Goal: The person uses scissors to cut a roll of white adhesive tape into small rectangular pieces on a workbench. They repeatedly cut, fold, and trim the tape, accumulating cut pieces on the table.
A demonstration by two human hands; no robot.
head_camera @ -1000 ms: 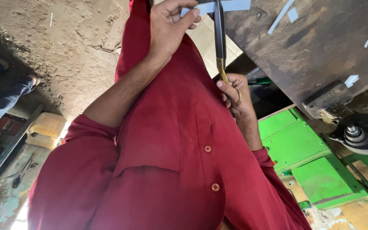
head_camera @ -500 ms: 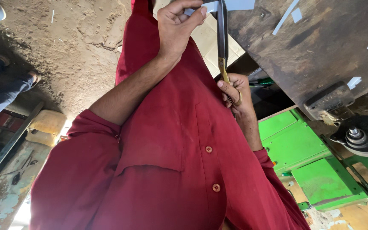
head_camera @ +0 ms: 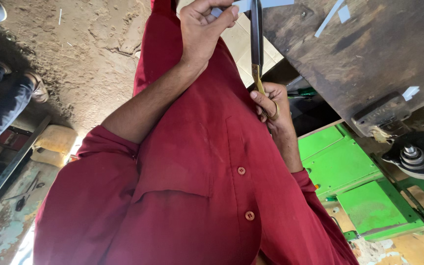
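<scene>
Scissors [head_camera: 257, 54]: long dark blades running toward the top edge of the view, brass-coloured handle loops at the near end. Right hand [head_camera: 271, 105] has its fingers [head_camera: 260, 100] threaded through the loops and closed on them, held against the red shirt [head_camera: 197, 162]. Whether the blades are parted cannot be told.

Left hand [head_camera: 204, 29] is raised, fingers pinched shut on a pale blue-white strip of sheet material [head_camera: 239, 6] just left of the blades.

Dark wooden table [head_camera: 369, 54] on the right carries pale offcuts. Green metal machine base [head_camera: 354, 181] below it.
</scene>
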